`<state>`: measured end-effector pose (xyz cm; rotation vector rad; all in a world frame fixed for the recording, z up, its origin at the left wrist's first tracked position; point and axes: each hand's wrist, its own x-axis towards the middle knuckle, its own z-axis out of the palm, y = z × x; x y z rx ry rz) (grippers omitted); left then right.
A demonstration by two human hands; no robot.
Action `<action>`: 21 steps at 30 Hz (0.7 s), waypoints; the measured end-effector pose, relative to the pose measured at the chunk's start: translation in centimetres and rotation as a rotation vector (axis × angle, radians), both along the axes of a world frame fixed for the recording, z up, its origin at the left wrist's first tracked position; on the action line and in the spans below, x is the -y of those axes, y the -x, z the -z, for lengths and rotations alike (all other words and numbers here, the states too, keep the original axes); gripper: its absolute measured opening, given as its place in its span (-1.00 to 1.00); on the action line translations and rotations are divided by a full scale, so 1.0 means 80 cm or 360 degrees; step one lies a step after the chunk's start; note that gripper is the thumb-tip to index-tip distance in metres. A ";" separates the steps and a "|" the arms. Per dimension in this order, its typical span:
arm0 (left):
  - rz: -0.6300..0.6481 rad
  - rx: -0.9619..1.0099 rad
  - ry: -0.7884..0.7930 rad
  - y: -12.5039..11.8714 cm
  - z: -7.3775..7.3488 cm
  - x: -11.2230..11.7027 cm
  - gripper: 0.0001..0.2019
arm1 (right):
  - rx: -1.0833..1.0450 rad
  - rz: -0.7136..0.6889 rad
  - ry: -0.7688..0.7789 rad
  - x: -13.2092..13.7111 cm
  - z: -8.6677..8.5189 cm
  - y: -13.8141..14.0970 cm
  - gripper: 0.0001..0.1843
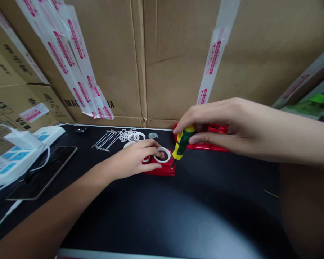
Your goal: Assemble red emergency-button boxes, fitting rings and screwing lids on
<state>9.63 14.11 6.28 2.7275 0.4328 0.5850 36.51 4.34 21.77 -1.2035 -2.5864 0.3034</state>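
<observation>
My right hand [213, 126] grips a screwdriver [181, 144] by its green and yellow handle, fingers and thumb around the upper end. The screwdriver is tilted, and its tip meets the right end of a red plastic housing [162, 170] on the black table. My left hand [140, 158] holds this housing, with the thumb along the near side and fingertips reaching into a white ring [162, 155] set in its top. Part of the housing is hidden under that hand.
Behind lie white T-shaped rods [107, 139], white chain-like parts [126, 134] and a clear disc [153, 135]. More red housings [210, 146] sit behind my right hand. At left are a phone [44, 172] and a power strip [18, 154]. Cardboard boxes [172, 64] wall the back.
</observation>
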 end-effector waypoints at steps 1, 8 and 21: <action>0.0003 -0.0013 0.0003 0.000 -0.001 0.001 -0.80 | 0.0011 0.0021 -0.0027 -0.001 0.001 0.001 -0.74; -0.0013 -0.0109 -0.0010 -0.001 -0.004 0.005 -0.81 | 0.0239 0.0299 -0.0358 -0.014 0.019 0.010 -0.64; -0.0119 -0.0038 0.0072 -0.003 0.003 0.001 -0.73 | 0.0013 0.0044 -0.0022 -0.010 0.012 -0.004 -0.54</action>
